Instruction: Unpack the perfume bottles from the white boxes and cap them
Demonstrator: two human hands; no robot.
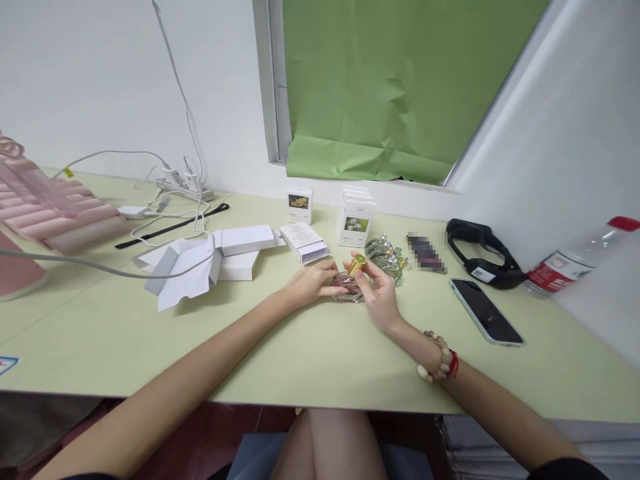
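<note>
Bare knees (335, 450) are nearest me, below the pale-green, smooth surface (280, 360). At left, I see a crumpled-edged white cardboard carton (193, 270) already open, then a slim white box (306, 243) with its inner tray showing. My left hand (313, 283) has its fingers grasping a pink-tinted, faceted glass bottle (350, 297) on the surface; a shiny gold cylindrical cap (358, 263) sits pinched above it by the right hand (384, 303). I cannot tell whether it is seated. Rightward stands ribbed, greenish clear glassware (385, 257).
</note>
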